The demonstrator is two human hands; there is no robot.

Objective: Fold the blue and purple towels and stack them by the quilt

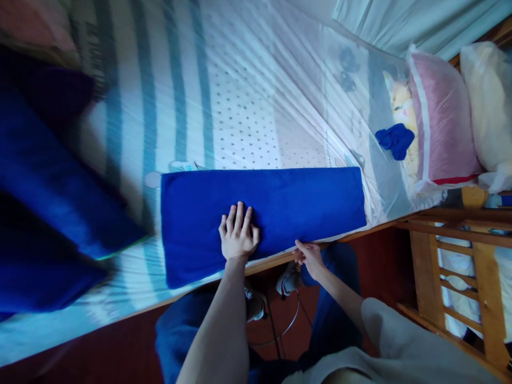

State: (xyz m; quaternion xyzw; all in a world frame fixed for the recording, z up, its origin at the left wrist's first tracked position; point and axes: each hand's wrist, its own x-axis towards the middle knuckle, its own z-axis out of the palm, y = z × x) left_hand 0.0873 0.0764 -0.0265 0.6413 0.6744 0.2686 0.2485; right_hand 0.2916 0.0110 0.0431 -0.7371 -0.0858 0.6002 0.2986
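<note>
From where I watch, through the head view, the long blue cloth (304,194) lies spread flat along the near edge of the bed, on its striped and dotted sheet (244,117). My left hand (240,242) rests palm down on it, a little left of its middle, with the fingers (239,216) parted and extended, gripping nothing. The cloth runs beneath them, reaching beyond the tips toward the far edge and stretching out to either side. My right hand (313,260) is lower and farther right, at the wooden bed rail (276,260), its index finger pointing at the cloth's near border. The other fingers there are curled and partly hidden, so I cannot tell whether they pinch the fabric. Off to the left I have a heap of dark blue fabric (60,170); to the right, well apart from both hands, a small crumpled blue cloth (398,141) lies beside a pink pillow (446,114).
</note>
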